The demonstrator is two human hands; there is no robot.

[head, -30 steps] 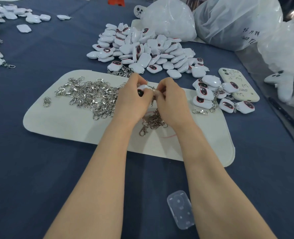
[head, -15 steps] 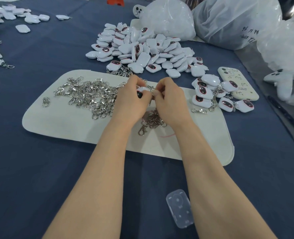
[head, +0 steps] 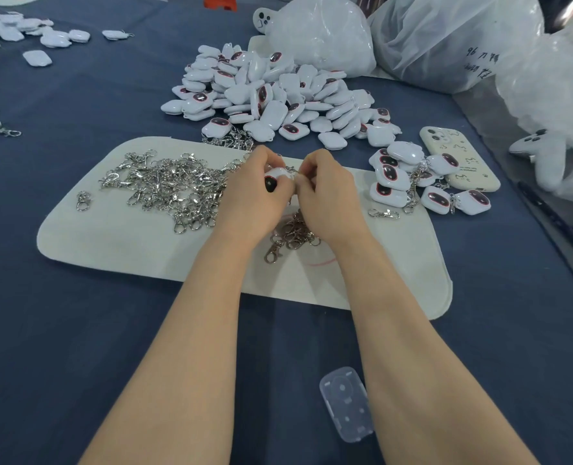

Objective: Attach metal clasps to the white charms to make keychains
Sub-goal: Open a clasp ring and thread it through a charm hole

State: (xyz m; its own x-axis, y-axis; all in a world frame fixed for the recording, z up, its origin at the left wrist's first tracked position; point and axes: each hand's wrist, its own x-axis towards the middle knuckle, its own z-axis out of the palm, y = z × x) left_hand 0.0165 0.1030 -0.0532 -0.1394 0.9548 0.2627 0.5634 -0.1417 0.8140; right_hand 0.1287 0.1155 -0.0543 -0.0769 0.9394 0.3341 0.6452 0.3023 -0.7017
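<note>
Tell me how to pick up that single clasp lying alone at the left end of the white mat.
Probably best to pinch the single clasp across its narrow body from straight above. It lies flat on the mat, so there is no underside to reach, and it sits apart from the clasp pile, leaving room on both sides.

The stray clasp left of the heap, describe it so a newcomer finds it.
Find the white mat on the blue cloth. Near its left edge lies one silver clasp. Unlike the tangled heap beside it, it lies alone.
</note>
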